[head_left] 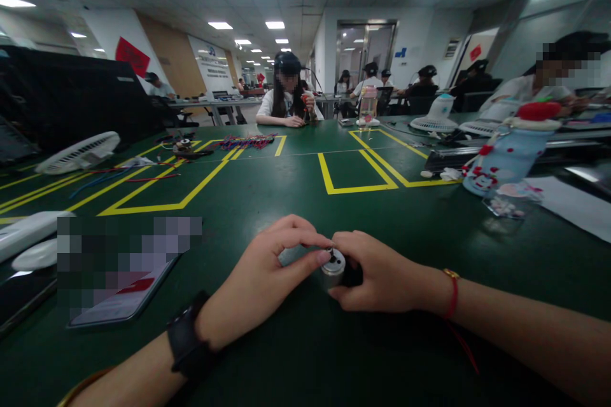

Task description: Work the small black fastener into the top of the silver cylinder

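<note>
A small silver cylindrical motor (333, 273) stands upright on the green table in front of me, its round end face with dark holes turned up. My right hand (375, 270) is wrapped around its side from the right, fingers behind and thumb in front. From the left, my left hand (277, 267) reaches over the top. Its thumb and index finger pinch together at a tiny dark part in the middle of the end face. The fingertips hide most of that part, so I cannot tell what it is.
At left lie a phone (128, 286) and a white fan (79, 152). Red and blue wires (248, 142) lie beyond, near yellow tape rectangles (329, 172). A light-blue bottle (506, 152) and white paper (573, 203) are at right. A person (289, 98) sits across the table.
</note>
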`<state>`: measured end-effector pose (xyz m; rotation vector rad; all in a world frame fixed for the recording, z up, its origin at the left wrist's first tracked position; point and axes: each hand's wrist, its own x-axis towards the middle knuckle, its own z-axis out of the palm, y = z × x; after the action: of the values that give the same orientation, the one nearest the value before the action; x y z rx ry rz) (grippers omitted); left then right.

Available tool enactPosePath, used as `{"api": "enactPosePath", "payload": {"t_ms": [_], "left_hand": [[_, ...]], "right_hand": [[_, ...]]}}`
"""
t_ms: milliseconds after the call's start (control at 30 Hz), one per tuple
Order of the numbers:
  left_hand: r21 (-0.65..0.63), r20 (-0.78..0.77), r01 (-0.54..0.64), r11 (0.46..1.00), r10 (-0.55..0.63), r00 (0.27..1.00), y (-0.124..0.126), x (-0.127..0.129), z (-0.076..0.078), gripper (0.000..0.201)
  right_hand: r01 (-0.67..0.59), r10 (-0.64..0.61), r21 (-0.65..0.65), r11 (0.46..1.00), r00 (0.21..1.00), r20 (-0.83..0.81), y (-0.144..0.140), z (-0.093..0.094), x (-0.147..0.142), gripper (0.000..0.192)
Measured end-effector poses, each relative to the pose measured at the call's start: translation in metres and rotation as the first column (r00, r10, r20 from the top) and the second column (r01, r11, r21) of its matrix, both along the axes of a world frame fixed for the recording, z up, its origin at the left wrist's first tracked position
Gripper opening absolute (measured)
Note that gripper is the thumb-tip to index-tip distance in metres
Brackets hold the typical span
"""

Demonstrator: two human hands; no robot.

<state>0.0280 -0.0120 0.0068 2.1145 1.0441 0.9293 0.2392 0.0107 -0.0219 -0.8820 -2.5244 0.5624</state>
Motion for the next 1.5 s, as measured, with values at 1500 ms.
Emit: {"api": "enactPosePath", "payload": {"t_ms": [1500], "left_hand": [[-0.497, 0.385, -0.175, 0.850, 0.397, 0.833, 0.038, -0.034, -0.036, 0.026]], "right_hand": [[0.012, -0.012, -0.020, 1.000, 1.000, 0.028, -0.001, 0.005, 0.000, 0.024]]}}
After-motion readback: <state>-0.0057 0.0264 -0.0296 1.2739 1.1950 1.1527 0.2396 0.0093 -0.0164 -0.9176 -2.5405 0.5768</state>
